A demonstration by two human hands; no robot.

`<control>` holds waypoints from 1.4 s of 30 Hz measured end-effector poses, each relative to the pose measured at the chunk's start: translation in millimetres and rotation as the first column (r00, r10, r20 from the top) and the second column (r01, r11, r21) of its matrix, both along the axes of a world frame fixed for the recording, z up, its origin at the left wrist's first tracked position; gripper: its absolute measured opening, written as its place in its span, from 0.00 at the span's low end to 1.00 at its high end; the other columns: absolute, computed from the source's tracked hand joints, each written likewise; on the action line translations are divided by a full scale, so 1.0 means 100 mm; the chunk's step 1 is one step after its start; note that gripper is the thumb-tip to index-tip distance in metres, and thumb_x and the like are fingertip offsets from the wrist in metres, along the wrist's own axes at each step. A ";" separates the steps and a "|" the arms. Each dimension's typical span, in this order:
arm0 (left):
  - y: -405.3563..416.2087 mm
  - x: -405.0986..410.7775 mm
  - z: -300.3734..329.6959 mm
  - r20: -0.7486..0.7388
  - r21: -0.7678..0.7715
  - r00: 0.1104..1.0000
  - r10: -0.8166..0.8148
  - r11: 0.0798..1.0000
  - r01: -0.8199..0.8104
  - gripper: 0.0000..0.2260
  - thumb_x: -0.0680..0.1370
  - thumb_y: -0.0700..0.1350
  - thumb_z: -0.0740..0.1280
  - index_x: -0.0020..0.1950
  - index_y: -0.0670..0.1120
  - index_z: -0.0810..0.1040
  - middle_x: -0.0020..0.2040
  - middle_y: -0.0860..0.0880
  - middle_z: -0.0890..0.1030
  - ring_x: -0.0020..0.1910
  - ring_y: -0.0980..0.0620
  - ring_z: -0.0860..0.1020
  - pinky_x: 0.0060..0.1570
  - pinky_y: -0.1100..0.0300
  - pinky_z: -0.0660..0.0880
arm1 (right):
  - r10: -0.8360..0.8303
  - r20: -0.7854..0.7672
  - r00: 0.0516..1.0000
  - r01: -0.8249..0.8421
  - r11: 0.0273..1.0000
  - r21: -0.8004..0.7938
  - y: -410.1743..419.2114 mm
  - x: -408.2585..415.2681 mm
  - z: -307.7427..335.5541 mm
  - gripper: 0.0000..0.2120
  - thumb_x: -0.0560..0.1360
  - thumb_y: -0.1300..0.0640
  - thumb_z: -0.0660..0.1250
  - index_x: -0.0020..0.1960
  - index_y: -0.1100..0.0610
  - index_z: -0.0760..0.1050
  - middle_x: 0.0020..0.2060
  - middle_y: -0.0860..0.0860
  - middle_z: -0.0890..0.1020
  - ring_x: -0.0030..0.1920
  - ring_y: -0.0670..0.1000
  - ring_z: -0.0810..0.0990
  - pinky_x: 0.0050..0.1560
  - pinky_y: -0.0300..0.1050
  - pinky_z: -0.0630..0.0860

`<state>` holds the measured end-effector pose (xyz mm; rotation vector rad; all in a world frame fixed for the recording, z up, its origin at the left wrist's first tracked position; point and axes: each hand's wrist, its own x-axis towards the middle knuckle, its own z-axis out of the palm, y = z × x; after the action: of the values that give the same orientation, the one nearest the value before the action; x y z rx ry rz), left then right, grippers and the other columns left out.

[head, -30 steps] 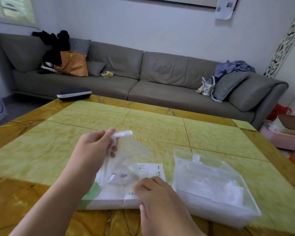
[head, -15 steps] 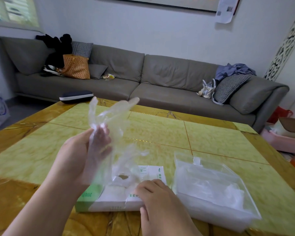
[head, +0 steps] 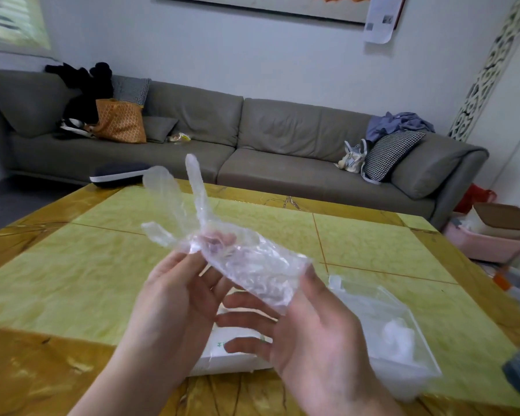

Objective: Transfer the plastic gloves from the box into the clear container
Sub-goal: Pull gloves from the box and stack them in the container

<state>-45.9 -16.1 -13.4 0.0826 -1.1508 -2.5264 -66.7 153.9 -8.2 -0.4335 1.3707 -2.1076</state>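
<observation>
A clear plastic glove (head: 240, 256) hangs in the air above the table, its fingers pointing up and left. My left hand (head: 177, 298) pinches it near the finger end. My right hand (head: 306, 334) holds the cuff end between thumb and fingers. Below both hands lies the white glove box (head: 237, 358), mostly hidden by them. The clear container (head: 403, 364) stands to the right of the box with crumpled gloves inside.
The yellow-green tiled table (head: 87, 274) has a brown border. A grey sofa (head: 282, 151) with bags and cushions runs behind it. A dark case (head: 117, 175) lies at the table's far left edge. A pink bin (head: 487, 241) stands on the floor at right.
My left hand has pulled the glove fully out of the box and raised it. My right hand has left the box and taken hold of the glove's cuff.
</observation>
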 end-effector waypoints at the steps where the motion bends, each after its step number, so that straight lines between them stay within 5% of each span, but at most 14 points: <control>1: 0.05 0.00 -0.02 -0.010 -0.019 1.000 -0.017 1.000 0.017 0.13 0.82 0.36 0.59 0.59 0.31 0.79 0.56 0.35 0.84 0.49 0.40 0.84 0.47 0.51 0.83 | 0.037 0.088 0.995 -0.028 0.994 -0.103 0.00 -0.02 0.03 0.40 0.71 0.30 0.70 0.66 0.63 0.80 0.55 0.69 0.80 0.56 0.68 0.82 0.49 0.58 0.79; 4: 0.20 0.01 0.01 -0.015 -0.093 0.999 0.052 0.994 -0.053 0.20 0.82 0.32 0.56 0.43 0.41 0.87 0.54 0.37 0.85 0.52 0.41 0.86 0.49 0.52 0.84 | 0.024 0.197 0.980 0.015 0.981 -0.194 0.18 -0.10 0.07 0.46 0.70 0.27 0.69 0.65 0.69 0.80 0.59 0.69 0.82 0.56 0.69 0.83 0.50 0.61 0.80; 8: 0.32 0.01 0.02 -0.024 -0.277 0.993 0.117 0.953 -0.119 0.12 0.82 0.38 0.62 0.50 0.40 0.86 0.53 0.40 0.86 0.55 0.42 0.85 0.55 0.52 0.82 | -0.073 0.226 0.971 0.107 0.984 -0.141 0.41 -0.18 0.17 0.43 0.74 0.28 0.63 0.64 0.67 0.82 0.62 0.68 0.82 0.60 0.69 0.83 0.64 0.71 0.75; 12: 0.44 -0.04 -0.08 0.012 -0.405 0.998 0.065 0.913 -0.055 0.15 0.83 0.35 0.62 0.48 0.44 0.88 0.51 0.45 0.87 0.54 0.44 0.85 0.50 0.55 0.82 | -0.342 0.060 0.938 0.338 0.939 0.066 0.52 -0.27 0.18 0.07 0.75 0.59 0.73 0.45 0.63 0.88 0.42 0.62 0.85 0.38 0.57 0.85 0.36 0.48 0.83; 14: 0.45 -0.06 -0.07 0.036 -0.277 0.999 -0.030 0.960 0.039 0.19 0.84 0.35 0.58 0.42 0.38 0.87 0.49 0.40 0.86 0.55 0.39 0.84 0.51 0.48 0.81 | -0.452 -0.050 0.891 0.454 0.880 0.139 0.61 -0.35 0.14 0.08 0.77 0.68 0.71 0.43 0.61 0.88 0.37 0.60 0.82 0.34 0.55 0.81 0.32 0.45 0.81; 17: 0.38 -0.05 0.01 0.088 0.001 0.954 -0.288 0.957 0.289 0.29 0.83 0.58 0.55 0.54 0.33 0.84 0.59 0.30 0.81 0.61 0.32 0.80 0.62 0.37 0.71 | -0.447 -0.288 0.847 0.510 0.836 0.201 0.79 -0.43 0.12 0.10 0.78 0.67 0.70 0.47 0.56 0.88 0.36 0.58 0.82 0.38 0.55 0.80 0.42 0.46 0.80; 19: 0.34 -0.07 0.02 0.183 -0.069 0.919 -0.349 0.928 0.366 0.38 0.79 0.69 0.57 0.62 0.34 0.81 0.61 0.30 0.80 0.60 0.32 0.80 0.61 0.38 0.72 | -0.336 -0.409 0.848 0.463 0.845 0.266 0.89 -0.46 0.10 0.12 0.79 0.66 0.69 0.49 0.52 0.88 0.34 0.54 0.81 0.39 0.52 0.79 0.48 0.40 0.79; 22: 0.46 -0.09 0.04 0.332 -0.314 0.900 -0.283 0.867 0.388 0.29 0.74 0.59 0.72 0.66 0.39 0.79 0.56 0.35 0.84 0.53 0.36 0.84 0.48 0.46 0.82 | -0.217 -0.462 0.860 0.395 0.856 0.334 0.99 -0.47 0.07 0.15 0.80 0.65 0.68 0.52 0.47 0.87 0.32 0.52 0.78 0.38 0.49 0.78 0.48 0.36 0.77; 26: 0.61 -0.12 0.01 0.354 -0.381 0.911 -0.212 0.857 0.347 0.23 0.70 0.37 0.74 0.64 0.45 0.75 0.52 0.36 0.86 0.46 0.37 0.86 0.38 0.52 0.84 | -0.221 -0.389 0.894 0.359 0.873 0.329 1.14 -0.53 0.05 0.16 0.82 0.65 0.67 0.58 0.47 0.86 0.33 0.53 0.77 0.36 0.54 0.78 0.42 0.54 0.82; 29: 0.63 -0.10 0.02 0.321 -0.460 0.932 -0.169 0.832 0.310 0.19 0.75 0.27 0.70 0.62 0.44 0.82 0.53 0.36 0.86 0.47 0.37 0.86 0.40 0.52 0.84 | -0.404 -0.297 0.865 0.484 0.828 0.284 1.22 -0.61 0.04 0.12 0.82 0.65 0.68 0.54 0.51 0.87 0.30 0.54 0.74 0.28 0.52 0.73 0.28 0.48 0.74; 34: 0.64 -0.12 0.00 0.289 -0.534 0.957 0.006 0.831 0.156 0.15 0.75 0.29 0.72 0.57 0.45 0.84 0.52 0.41 0.87 0.50 0.41 0.86 0.48 0.50 0.84 | -0.517 -0.296 0.803 0.595 0.713 0.370 1.43 -0.76 -0.03 0.03 0.81 0.61 0.70 0.51 0.60 0.82 0.29 0.52 0.72 0.24 0.48 0.66 0.25 0.40 0.60; 37: 0.71 -0.09 0.14 -0.028 -0.824 0.930 0.366 0.518 -0.229 0.14 0.77 0.33 0.68 0.52 0.53 0.82 0.50 0.53 0.85 0.50 0.52 0.83 0.51 0.56 0.77 | -0.498 -0.369 0.785 0.619 0.605 0.500 1.51 -0.82 -0.06 0.07 0.81 0.60 0.70 0.44 0.58 0.80 0.27 0.50 0.74 0.23 0.47 0.67 0.25 0.38 0.61; 39: 0.93 -0.08 0.33 -0.259 -0.895 0.932 0.252 0.300 -0.330 0.12 0.77 0.38 0.67 0.51 0.55 0.81 0.49 0.58 0.83 0.49 0.58 0.80 0.48 0.63 0.76 | -0.438 -0.414 0.798 0.602 0.545 0.583 1.50 -0.84 -0.06 0.08 0.80 0.59 0.69 0.44 0.60 0.82 0.27 0.49 0.77 0.23 0.47 0.70 0.24 0.38 0.64; 42: 1.31 -0.37 0.26 -0.055 -0.994 0.998 0.020 -0.095 -0.053 0.10 0.81 0.44 0.64 0.55 0.58 0.80 0.51 0.62 0.80 0.48 0.60 0.78 0.46 0.66 0.76 | -0.349 -0.460 0.817 0.577 0.476 0.664 1.48 -0.85 -0.08 0.09 0.78 0.59 0.69 0.43 0.63 0.82 0.27 0.50 0.80 0.22 0.46 0.70 0.23 0.38 0.64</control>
<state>-82.8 114.5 12.9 -0.3212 -2.6472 -0.8388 -151.3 302.1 -16.0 0.0747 2.6487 -1.5565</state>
